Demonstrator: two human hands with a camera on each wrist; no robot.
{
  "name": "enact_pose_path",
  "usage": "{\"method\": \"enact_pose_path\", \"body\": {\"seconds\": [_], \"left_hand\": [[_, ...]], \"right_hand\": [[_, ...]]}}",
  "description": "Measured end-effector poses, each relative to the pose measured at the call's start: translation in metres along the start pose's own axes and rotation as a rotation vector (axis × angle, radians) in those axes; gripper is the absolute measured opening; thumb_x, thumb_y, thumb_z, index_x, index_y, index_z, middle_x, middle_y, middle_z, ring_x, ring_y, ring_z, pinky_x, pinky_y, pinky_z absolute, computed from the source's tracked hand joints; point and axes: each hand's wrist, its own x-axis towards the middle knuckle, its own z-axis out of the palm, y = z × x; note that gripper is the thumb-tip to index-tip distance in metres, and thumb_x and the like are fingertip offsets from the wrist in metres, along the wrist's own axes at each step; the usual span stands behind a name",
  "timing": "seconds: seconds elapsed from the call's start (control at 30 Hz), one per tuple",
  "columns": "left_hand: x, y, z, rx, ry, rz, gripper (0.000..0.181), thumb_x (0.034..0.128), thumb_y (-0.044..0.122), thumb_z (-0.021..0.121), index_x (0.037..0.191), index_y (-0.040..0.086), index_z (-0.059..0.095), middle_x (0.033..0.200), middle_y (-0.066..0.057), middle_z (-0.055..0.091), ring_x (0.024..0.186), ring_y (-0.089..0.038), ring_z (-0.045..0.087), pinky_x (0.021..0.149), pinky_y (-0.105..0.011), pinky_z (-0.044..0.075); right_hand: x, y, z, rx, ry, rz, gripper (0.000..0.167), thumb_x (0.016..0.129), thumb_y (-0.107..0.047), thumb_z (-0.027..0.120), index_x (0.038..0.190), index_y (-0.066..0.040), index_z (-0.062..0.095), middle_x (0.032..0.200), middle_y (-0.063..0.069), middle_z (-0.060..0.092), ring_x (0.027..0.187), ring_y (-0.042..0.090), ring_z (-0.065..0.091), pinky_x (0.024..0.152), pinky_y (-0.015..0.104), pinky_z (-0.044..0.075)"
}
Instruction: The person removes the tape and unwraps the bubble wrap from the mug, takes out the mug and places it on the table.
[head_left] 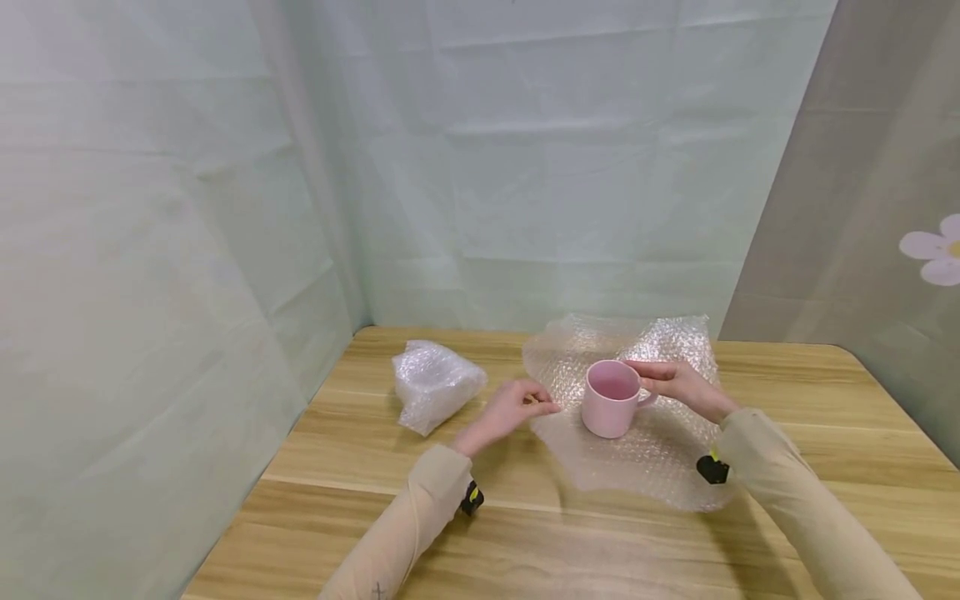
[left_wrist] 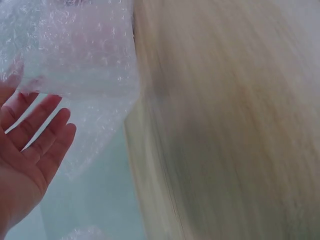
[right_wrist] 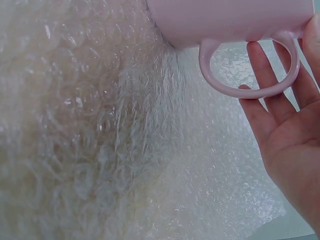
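Observation:
A pink mug (head_left: 609, 408) stands mouth up on a spread sheet of bubble wrap (head_left: 637, 475). At the mug's right side, near the top of its handle (right_wrist: 250, 93), my right hand (head_left: 681, 387) holds it between thumb and fingers. In the right wrist view several fingers (right_wrist: 270, 85) show behind the handle loop. My left hand (head_left: 517, 404) pinches the left edge of the sheet with thumb and index finger. The left wrist view shows the other fingers (left_wrist: 47, 135) fairly straight, with index and thumb tips partly behind the clear wrap (left_wrist: 90, 55).
A bundle wrapped in bubble wrap (head_left: 435, 383) lies at the left back of the wooden table (head_left: 360, 467); its contents are hidden. Pale fabric (head_left: 540, 167) hangs behind the table and along its left side. The table's back edge is just beyond the sheet.

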Motion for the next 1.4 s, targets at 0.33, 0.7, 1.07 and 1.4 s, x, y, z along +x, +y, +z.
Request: {"method": "enact_pose_path", "body": {"seconds": [0.33,0.7,1.07,1.4], "left_hand": [[-0.015,-0.005,-0.011,0.264,-0.086,0.081,0.019,0.0701,-0.002,0.068,0.083,0.011,0.064,0.098,0.002,0.054,0.098,-0.017,0.047,0.085,-0.03,0.039],[-0.026,-0.011,-0.013,0.524,-0.129,0.182,0.03,0.0654,0.011,0.079,0.091,0.013,0.064,0.094,0.003,0.047,0.091,-0.015,0.044,0.078,-0.025,0.039],[-0.029,-0.011,-0.002,0.606,-0.228,0.25,0.029,0.0664,0.004,0.076,0.093,0.009,0.066,0.106,-0.003,0.055,0.1,-0.016,0.047,0.089,-0.021,0.036],[-0.033,-0.012,0.001,0.445,-0.278,0.166,0.032,0.0716,-0.002,0.07,0.101,0.007,0.065,0.105,-0.002,0.053,0.097,-0.014,0.05,0.083,-0.016,0.039]], "right_hand": [[0.0,0.001,0.001,-0.003,0.013,0.014,0.045,0.09,-0.017,0.057,0.132,-0.002,0.045,0.129,0.014,0.046,0.119,0.031,0.038,0.095,0.056,0.025],[-0.001,0.0,0.002,-0.006,0.033,0.039,0.046,0.089,-0.018,0.058,0.131,-0.004,0.046,0.131,0.014,0.045,0.122,0.032,0.033,0.095,0.058,0.023],[-0.001,-0.001,0.003,0.005,0.034,0.041,0.045,0.09,-0.017,0.057,0.131,-0.003,0.046,0.13,0.015,0.045,0.122,0.032,0.033,0.096,0.058,0.021],[-0.001,-0.002,0.004,-0.017,0.041,0.053,0.046,0.09,-0.02,0.057,0.132,-0.005,0.046,0.13,0.014,0.045,0.122,0.032,0.034,0.095,0.057,0.024]]}}
